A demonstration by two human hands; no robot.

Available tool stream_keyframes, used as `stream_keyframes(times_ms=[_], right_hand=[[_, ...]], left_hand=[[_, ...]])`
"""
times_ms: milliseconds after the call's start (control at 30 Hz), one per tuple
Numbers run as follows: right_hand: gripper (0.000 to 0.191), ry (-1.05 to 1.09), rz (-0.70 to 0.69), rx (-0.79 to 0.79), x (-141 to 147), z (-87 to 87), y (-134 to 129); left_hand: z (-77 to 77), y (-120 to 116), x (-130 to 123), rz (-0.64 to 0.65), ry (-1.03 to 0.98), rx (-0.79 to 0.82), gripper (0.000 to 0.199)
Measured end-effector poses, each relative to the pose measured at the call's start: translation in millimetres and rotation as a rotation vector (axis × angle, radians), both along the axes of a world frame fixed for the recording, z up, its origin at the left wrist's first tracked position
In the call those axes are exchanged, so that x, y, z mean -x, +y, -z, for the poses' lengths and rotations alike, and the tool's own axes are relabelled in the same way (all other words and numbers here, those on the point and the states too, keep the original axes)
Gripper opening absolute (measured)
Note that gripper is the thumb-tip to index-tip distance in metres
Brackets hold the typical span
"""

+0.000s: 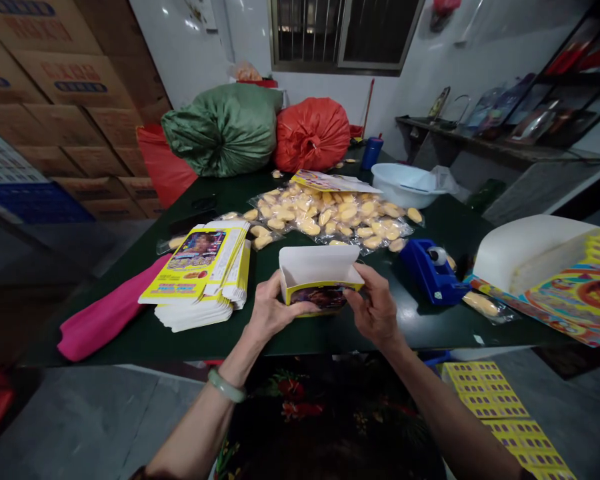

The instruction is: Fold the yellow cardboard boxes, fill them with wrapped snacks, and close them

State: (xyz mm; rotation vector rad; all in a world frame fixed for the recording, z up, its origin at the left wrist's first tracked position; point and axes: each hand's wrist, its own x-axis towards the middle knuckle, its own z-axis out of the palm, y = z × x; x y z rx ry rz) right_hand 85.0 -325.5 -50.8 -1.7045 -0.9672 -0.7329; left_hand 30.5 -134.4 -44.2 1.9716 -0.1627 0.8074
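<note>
An open-topped carton [320, 277], white inside and yellow with a printed picture outside, sits between the person's hands above the dark green counter [410, 323]. The left hand [277, 310], a pale green bangle [226, 385] at its wrist, curls partly closed around the carton's left end, while the right hand [375, 307], fingers half bent, grips its right end. Just beyond lie a stack of flat printed cartons [195, 273] on the left, a blue tape dispenser [430, 270] on the right, and, farther off, clear plastic packets of yellow pieces [325, 217].
</note>
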Motion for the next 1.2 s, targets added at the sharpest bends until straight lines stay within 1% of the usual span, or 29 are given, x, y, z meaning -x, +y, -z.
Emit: stream_keyframes(times_ms=[100,133,167,200,267,333,400,433,500,533,567,600,633,700,733,767,800,867,933,1000,1067,1133,1200], right_hand=[[0.035,-0.061,-0.068,0.090,-2,-11.8,-4],[0.034,-0.063,-0.090,0.110,-4,-14.9,-4],[0.033,-0.062,-0.106,0.125,-6,-17.0,-4],[0.032,-0.056,-0.114,0.134,-8,-18.0,-3],[0.032,-0.050,-0.129,0.139,-9,-17.8,-1],[0.031,-0.042,-0.142,0.127,-7,-17.7,2],[0.027,-0.009,-0.143,0.090,-2,-20.5,8],[0.024,0.024,-0.138,0.067,2,-23.0,11],[0.020,0.145,-0.132,0.011,8,-29.6,15],[0.017,0.224,-0.139,-0.032,10,-33.2,17],[0.014,0.310,-0.157,-0.076,11,-36.7,17],[0.018,0.396,-0.187,-0.107,10,-40.3,16],[0.025,0.477,-0.233,-0.113,9,-43.7,14],[0.033,0.596,-0.340,-0.033,4,-50.0,9],[0.032,0.627,-0.386,0.026,2,-52.6,6],[0.028,0.639,-0.414,0.066,0,-54.4,5],[0.023,0.632,-0.423,0.080,-1,-55.3,4],[0.015,0.583,-0.381,0.052,-1,-54.3,5],[0.011,0.487,-0.299,0.028,3,-50.5,8],[0.013,0.338,-0.202,0.010,7,-46.4,11],[0.018,0.195,-0.146,0.007,10,-44.5,11],[0.020,0.162,-0.158,0.046,12,-45.3,9],[0.022,0.224,-0.221,0.089,13,-47.8,6]], left_hand=[[13.3,-3,1,-0.106,-0.240,0.001,0.088],[15.2,-2,1,-0.121,-0.312,-0.043,0.093],[15.4,-1,2,-0.131,-0.361,-0.117,0.091],[13.9,0,3,-0.137,-0.392,-0.200,0.085],[7.0,3,6,-0.138,-0.413,-0.320,0.067],[-2.0,4,11,-0.137,-0.411,-0.321,0.048],[-9.2,1,16,-0.174,-0.368,-0.214,0.027],[-11.4,-2,18,-0.201,-0.333,-0.143,0.022],[-13.1,-8,18,-0.247,-0.278,0.027,0.024],[-13.1,-10,17,-0.252,-0.275,0.133,0.021],[-13.1,-12,16,-0.231,-0.279,0.253,0.015],[-13.4,-12,14,-0.184,-0.274,0.379,0.013],[-14.3,-12,12,-0.119,-0.245,0.500,0.021],[-18.1,-11,10,0.029,-0.122,0.663,0.038],[-20.8,-9,9,0.081,-0.060,0.697,0.040],[-23.6,-8,9,0.102,-0.017,0.714,0.039],[-26.4,-7,9,0.097,0.002,0.721,0.035],[-31.2,-7,8,0.047,-0.013,0.734,0.027],[-34.7,-9,7,0.036,-0.065,0.741,0.017],[-37.1,-12,5,0.078,-0.151,0.736,0.013],[-38.7,-14,2,0.122,-0.229,0.725,0.016],[-39.1,-15,1,0.139,-0.254,0.730,0.015],[-38.2,-14,1,0.168,-0.244,0.764,0.012]])
